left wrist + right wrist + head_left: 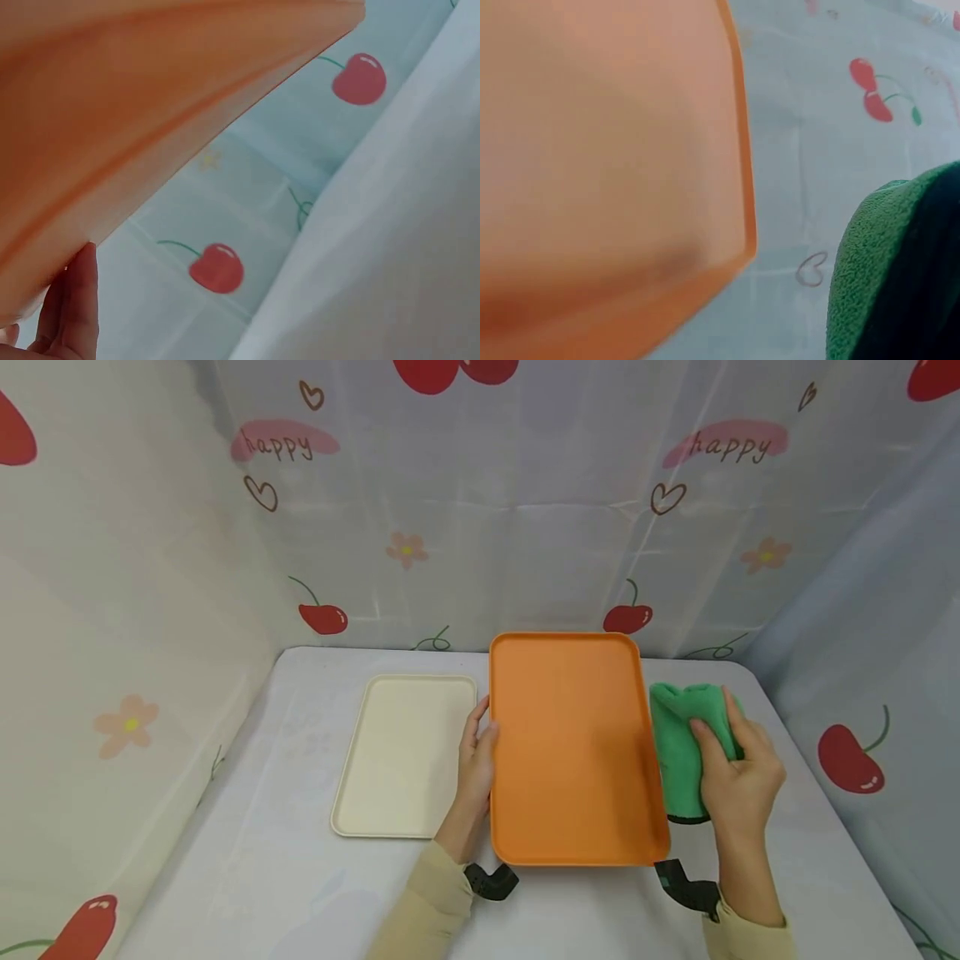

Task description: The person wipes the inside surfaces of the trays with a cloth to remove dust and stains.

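Observation:
An orange rectangular tray [573, 752] is held up off the table, its inner face toward the head camera. My left hand [474, 764] grips its left edge, with the fingers reaching behind; in the left wrist view the fingers [81, 307] touch the underside of the tray [127, 112]. At the tray's right side, my right hand [738, 777] grips a bunched green cloth [678, 743] with a dark edge. The cloth [874, 247] hangs beside the tray [615, 135] in the right wrist view, where the right hand itself is not seen.
A cream rectangular tray [405, 756] lies flat on the white-covered table [285, 877], left of the orange one. White curtains [510, 552] printed with cherries and hearts stand behind and along both sides of the table.

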Motion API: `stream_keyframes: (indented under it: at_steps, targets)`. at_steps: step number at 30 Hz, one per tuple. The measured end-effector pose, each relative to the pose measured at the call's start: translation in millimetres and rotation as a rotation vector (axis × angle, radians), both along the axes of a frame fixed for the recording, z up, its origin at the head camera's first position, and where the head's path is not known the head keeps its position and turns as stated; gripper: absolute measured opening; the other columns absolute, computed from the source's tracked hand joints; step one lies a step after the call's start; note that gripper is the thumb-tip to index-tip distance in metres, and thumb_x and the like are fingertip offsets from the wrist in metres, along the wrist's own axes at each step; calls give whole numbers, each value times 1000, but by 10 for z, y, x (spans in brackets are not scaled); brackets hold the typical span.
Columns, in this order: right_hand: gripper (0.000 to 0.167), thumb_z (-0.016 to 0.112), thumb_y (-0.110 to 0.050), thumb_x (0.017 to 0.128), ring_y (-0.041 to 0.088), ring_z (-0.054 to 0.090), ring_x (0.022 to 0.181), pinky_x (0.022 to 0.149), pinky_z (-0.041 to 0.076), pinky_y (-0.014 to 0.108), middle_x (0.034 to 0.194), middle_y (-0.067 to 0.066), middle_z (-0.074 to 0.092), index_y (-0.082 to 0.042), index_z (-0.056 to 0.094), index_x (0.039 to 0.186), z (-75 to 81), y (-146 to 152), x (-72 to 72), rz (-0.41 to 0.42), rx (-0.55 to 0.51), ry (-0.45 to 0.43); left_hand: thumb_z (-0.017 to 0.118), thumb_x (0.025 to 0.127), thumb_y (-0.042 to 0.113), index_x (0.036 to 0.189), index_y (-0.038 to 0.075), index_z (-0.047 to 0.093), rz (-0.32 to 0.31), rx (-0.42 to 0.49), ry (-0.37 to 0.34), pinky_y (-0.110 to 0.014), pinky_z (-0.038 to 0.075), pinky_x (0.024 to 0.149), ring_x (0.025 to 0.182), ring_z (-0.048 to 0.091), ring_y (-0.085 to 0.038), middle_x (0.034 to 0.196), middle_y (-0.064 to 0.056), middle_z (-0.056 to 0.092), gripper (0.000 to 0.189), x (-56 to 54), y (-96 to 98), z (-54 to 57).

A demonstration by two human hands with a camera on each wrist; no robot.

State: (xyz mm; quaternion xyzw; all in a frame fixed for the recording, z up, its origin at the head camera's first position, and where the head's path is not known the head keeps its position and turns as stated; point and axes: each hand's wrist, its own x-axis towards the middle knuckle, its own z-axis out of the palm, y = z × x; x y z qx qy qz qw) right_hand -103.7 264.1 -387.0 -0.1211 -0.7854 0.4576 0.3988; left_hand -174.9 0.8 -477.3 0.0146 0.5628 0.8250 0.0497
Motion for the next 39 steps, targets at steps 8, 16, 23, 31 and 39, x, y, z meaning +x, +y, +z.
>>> stream_keyframes:
  at_steps: [8,16,23,31,39]
  targets:
    - [50,72,3,83,-6,52,88,72,40,11,100,-30,57,-17,63,129,198,-163,19,60,17,73,39,101,21,143,32,42,28,-18,31,-28,56,66,77,64,-14,98,-3,63,44,131,-38,148]
    - [50,73,5,82,-5,53,93,74,41,12,105,-28,60,-14,64,128,278,-271,-1,107,19,120,40,102,20,143,31,43,33,-13,40,-29,56,66,77,65,-15,100,-4,63,43,189,-45,177]
    - [51,73,3,83,-2,55,97,77,43,14,114,-20,65,-17,64,129,363,-405,-62,171,13,142,40,103,22,142,32,44,43,-14,58,-29,57,68,80,65,-15,102,-5,62,41,218,-64,217]
    - [50,73,-4,86,-3,53,96,77,42,17,122,18,66,-19,61,132,475,-567,-277,196,51,126,39,103,22,144,31,43,46,-9,91,-30,58,72,84,66,-16,108,-9,63,42,281,-108,290]
    - [48,71,-17,90,2,49,84,64,38,18,113,22,66,-23,57,136,512,-639,-556,154,108,44,39,103,21,144,30,43,73,10,125,-30,58,72,84,66,-15,108,-7,64,42,320,-149,370]
